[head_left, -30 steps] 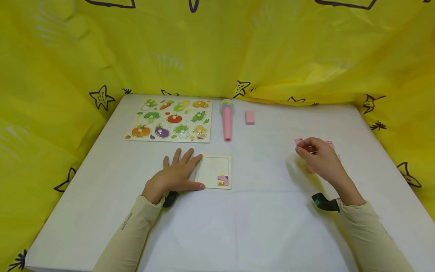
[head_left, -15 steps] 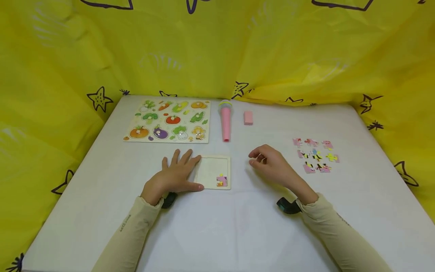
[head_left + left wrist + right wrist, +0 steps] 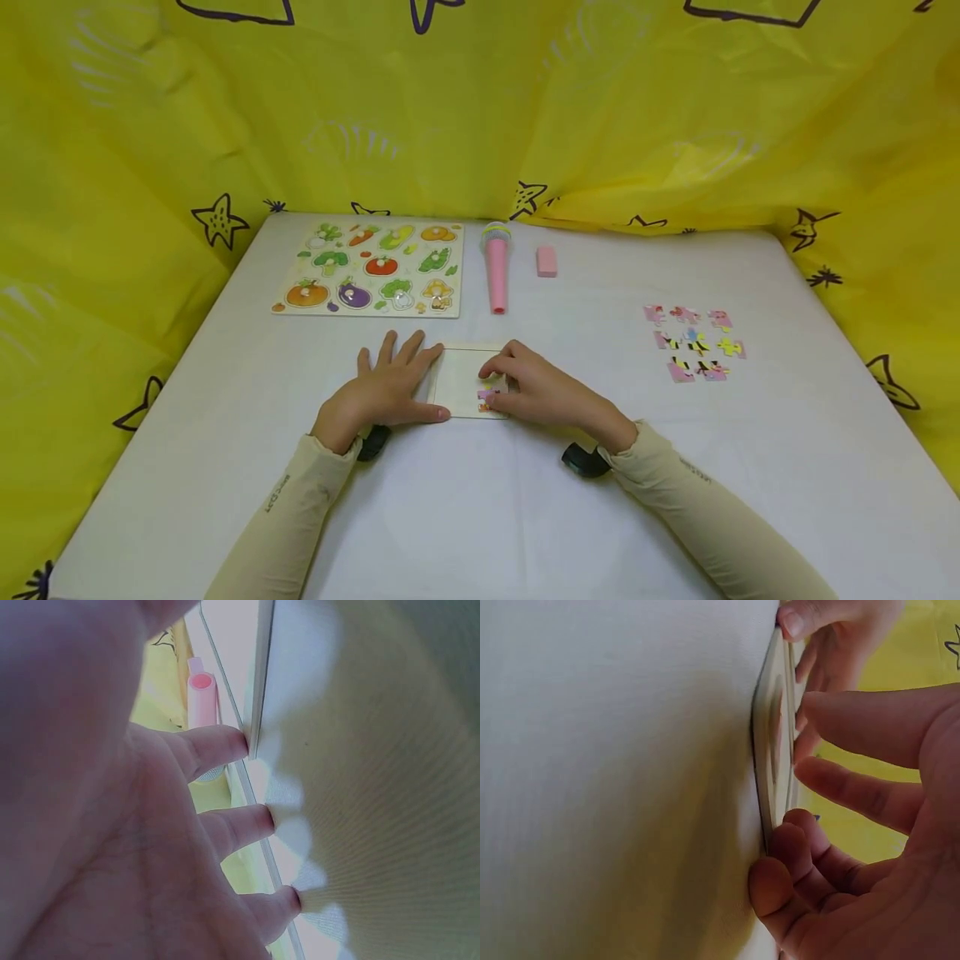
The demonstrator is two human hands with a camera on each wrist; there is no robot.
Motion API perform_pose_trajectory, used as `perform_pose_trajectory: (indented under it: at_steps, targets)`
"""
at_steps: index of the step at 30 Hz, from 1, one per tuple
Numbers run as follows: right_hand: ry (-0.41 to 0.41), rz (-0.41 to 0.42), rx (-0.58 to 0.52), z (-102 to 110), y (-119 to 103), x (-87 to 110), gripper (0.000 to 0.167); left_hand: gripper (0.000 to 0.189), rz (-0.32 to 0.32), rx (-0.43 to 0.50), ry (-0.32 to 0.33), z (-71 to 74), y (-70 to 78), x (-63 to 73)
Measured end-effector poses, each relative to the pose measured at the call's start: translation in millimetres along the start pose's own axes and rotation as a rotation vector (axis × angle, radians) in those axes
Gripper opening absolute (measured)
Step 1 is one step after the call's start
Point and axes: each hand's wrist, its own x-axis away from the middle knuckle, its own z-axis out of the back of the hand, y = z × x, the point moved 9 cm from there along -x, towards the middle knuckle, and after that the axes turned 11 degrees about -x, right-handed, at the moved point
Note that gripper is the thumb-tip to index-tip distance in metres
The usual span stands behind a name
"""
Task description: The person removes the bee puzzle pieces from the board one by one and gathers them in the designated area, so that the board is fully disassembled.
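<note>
A small square wooden puzzle tray lies mid-table, with one pink jigsaw piece in its front right corner. My left hand lies with fingers spread at the tray's left side. Its thumb touches the front edge and its index finger the back left corner. Over the tray's right side is my right hand, thumb tip at the piece and index fingertip just beyond it. In the right wrist view, thumb and index stand apart; the other fingers curl by the tray edge.
Several loose puzzle pieces lie in rows on the right of the table. Behind the tray are a knobbed vegetable puzzle board, a pink toy microphone and a pink block. A yellow cloth hangs around the table.
From above the loose pieces on the right, my right hand has moved left to the tray and its puzzle piece. The left hand has stayed in place.
</note>
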Motion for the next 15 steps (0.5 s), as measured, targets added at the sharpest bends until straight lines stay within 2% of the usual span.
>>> perform_pose_trajectory:
  at_steps: [7,11,15]
  targets:
    - [-0.057,-0.027,0.078,-9.9,-1.9,-3.5,0.016,0.101,0.003,0.004,-0.005,-1.2,-0.9,-0.8]
    - [-0.067,-0.028,0.075,-11.2,-2.9,-3.2,0.01,0.101,0.0,-0.007,0.004,-1.6,-0.5,-1.7]
    - [-0.07,-0.022,0.065,-12.4,-3.2,-3.0,0.011,0.101,0.001,-0.011,0.013,-2.9,-0.6,-1.8]
